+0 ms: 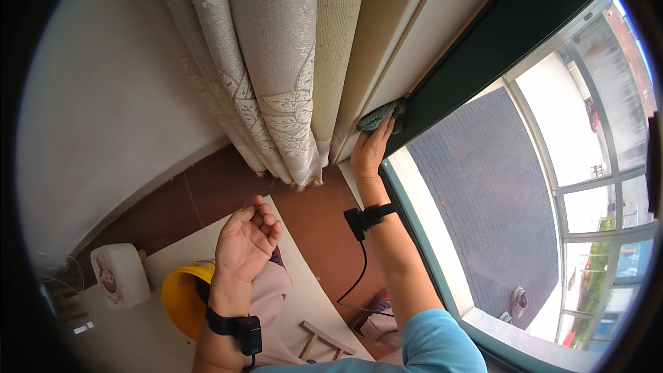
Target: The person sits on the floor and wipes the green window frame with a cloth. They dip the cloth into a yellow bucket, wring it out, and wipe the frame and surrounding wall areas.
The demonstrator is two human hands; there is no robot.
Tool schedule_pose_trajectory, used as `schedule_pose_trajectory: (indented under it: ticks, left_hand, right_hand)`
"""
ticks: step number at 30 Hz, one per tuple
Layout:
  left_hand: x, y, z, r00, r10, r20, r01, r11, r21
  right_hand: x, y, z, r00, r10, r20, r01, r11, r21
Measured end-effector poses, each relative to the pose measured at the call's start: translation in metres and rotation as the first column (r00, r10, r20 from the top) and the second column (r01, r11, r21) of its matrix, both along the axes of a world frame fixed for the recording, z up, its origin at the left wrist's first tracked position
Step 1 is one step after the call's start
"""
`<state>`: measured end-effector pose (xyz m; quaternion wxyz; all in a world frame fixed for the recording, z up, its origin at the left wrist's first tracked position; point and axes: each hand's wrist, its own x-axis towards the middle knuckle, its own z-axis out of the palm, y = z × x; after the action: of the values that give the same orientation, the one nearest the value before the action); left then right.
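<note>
My right hand [372, 153] is raised, pressing a dark green cloth [377, 118] where the cream casing [386, 77] meets the dark green frame [466, 57] of a doorway. Part of the cloth is hidden by the fingers. Palm up and fingers loosely curled, my left hand [247, 241] holds nothing. It hangs in the air below the light patterned curtain [282, 77], apart from it. Each wrist wears a black strap with a small device and a cable.
A yellow bucket [178, 298] and a white plastic container [121, 274] stand at the lower left. A small wooden frame [323, 342] is near my legs. Outside the doorway lie a grey ribbed mat [487, 191] and shoes [519, 300]. A white wall [114, 114] rises at the left.
</note>
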<state>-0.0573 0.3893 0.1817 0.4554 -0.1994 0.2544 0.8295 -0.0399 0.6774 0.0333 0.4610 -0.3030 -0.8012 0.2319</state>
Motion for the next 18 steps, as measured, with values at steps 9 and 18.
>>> schedule_pose_trajectory:
  ticks: [9,18]
  left_hand:
    - [-0.002,0.001,0.000,1.000,0.021,-0.002,-0.021,0.998,-0.058]
    - [0.013,0.011,0.004,0.999,-0.048,0.019,0.048,0.998,0.030]
  right_hand:
    - [-0.013,-0.027,-0.115,0.989,-0.108,0.097,0.139,0.902,-0.408]
    - [-0.016,-0.034,-0.123,0.985,-0.105,0.137,0.168,0.761,-0.627]
